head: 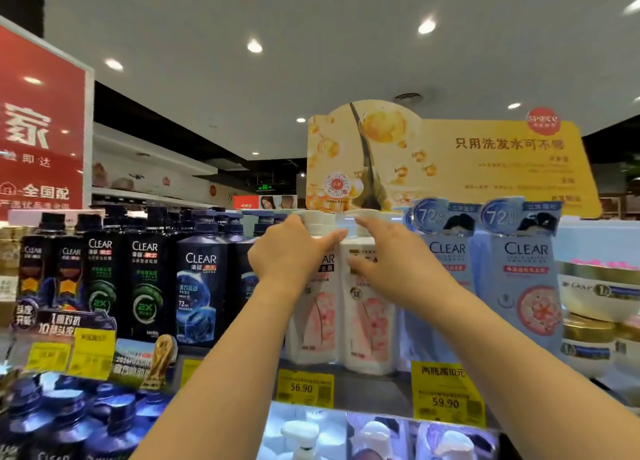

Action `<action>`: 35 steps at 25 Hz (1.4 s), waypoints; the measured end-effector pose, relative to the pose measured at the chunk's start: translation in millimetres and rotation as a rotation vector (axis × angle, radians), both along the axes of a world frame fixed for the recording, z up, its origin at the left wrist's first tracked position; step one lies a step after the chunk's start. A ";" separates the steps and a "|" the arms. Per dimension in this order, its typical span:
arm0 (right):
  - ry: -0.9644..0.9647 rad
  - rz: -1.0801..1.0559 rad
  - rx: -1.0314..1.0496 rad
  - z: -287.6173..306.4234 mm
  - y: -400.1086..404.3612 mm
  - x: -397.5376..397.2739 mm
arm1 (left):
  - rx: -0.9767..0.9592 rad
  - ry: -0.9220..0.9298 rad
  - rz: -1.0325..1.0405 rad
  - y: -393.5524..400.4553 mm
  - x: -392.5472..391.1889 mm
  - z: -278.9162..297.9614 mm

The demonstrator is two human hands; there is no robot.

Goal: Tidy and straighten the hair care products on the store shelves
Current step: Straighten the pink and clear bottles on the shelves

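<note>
Two white Clear pump bottles with pink flower labels stand side by side on the top shelf. My left hand holds the upper part of the left white bottle, thumb stretched to the right across its shoulder. My right hand holds the right white bottle near its neck, fingers over the top by the pump and thumb on the front label. Both bottles stand upright and touch each other.
Dark blue and black Clear bottles fill the shelf to the left. Pale blue Clear twin packs stand to the right, then Dove jars. Yellow price tags line the shelf edge. A yellow display card rises behind.
</note>
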State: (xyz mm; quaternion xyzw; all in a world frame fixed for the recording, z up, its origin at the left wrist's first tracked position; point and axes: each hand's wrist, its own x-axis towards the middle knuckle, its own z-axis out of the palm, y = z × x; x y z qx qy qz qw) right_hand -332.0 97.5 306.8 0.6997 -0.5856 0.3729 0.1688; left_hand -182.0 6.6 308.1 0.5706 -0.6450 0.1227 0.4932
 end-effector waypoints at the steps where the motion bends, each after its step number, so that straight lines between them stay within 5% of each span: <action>1: 0.062 -0.046 0.041 0.3 -2.6 1.5 | -0.019 -0.009 0.005 -0.9 1.4 -0.4; 26: 0.196 -0.044 0.047 -2.4 16.1 -17.1 | 0.086 0.047 -0.500 -9.3 34.2 7.9; 32: 0.147 0.055 -0.018 -29.3 60.2 -28.8 | -0.162 0.122 -0.193 28.3 20.5 -27.2; 35: -0.006 0.111 0.016 -58.6 98.6 -44.3 | -0.272 0.110 -0.306 77.0 -4.0 -64.7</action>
